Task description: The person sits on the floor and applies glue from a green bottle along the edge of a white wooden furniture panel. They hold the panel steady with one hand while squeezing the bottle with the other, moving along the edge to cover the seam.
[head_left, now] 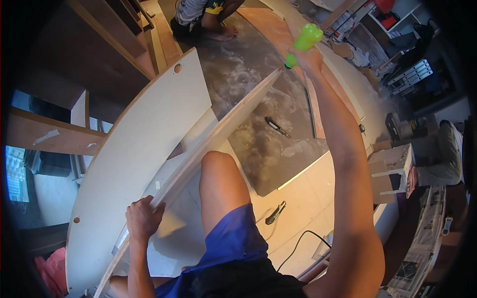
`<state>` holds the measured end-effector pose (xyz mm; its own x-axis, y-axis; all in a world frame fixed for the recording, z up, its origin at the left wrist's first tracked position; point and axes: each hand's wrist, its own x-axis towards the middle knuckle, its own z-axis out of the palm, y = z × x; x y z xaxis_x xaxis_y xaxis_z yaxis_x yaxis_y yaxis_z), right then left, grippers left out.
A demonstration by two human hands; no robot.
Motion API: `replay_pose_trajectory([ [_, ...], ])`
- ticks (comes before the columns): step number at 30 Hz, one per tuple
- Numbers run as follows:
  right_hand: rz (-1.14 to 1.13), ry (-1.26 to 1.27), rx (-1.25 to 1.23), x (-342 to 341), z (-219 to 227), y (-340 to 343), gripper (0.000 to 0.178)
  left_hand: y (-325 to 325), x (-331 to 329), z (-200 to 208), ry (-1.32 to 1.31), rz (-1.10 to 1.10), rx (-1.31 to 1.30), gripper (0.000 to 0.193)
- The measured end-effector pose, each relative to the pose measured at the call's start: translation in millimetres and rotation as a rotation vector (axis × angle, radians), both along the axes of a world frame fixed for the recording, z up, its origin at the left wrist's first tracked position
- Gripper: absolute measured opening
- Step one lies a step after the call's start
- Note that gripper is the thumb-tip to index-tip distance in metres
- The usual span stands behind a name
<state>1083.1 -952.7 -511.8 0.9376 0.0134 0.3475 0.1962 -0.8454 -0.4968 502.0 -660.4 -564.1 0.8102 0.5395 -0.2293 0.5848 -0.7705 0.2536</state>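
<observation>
A long pale wooden board [218, 136] stands on its edge, running from the lower left up to the upper middle. My left hand [143, 217] is closed round its upper edge near the lower end. Reaching far out, my right hand [309, 58] grips a bright green plastic bottle [309, 36]. The bottle is tilted, its dark-tipped neck just at the board's far end; whether anything comes out of it I cannot tell. Left of the board lies a large curved white panel [144, 124] with round holes.
Two utility knives lie to the right: one [277, 127] on a dark marbled sheet [268, 169], the other [276, 212] on the pale floor by a black cable [303, 236]. Another person [206, 17] crouches at the far end. Wooden shelving [54, 129] stands left, a cardboard box [390, 164] right.
</observation>
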Motion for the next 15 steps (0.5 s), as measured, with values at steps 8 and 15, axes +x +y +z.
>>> replay_pose_trajectory([
  [8,0.148,-0.006,0.256,20,-27,7,0.048,4,-1,-5,-0.012,-0.004,-0.010,0.037],
  [15,0.237,0.015,0.280,14,-24,-7,0.051,4,1,-1,0.005,-0.006,-0.018,0.036],
])
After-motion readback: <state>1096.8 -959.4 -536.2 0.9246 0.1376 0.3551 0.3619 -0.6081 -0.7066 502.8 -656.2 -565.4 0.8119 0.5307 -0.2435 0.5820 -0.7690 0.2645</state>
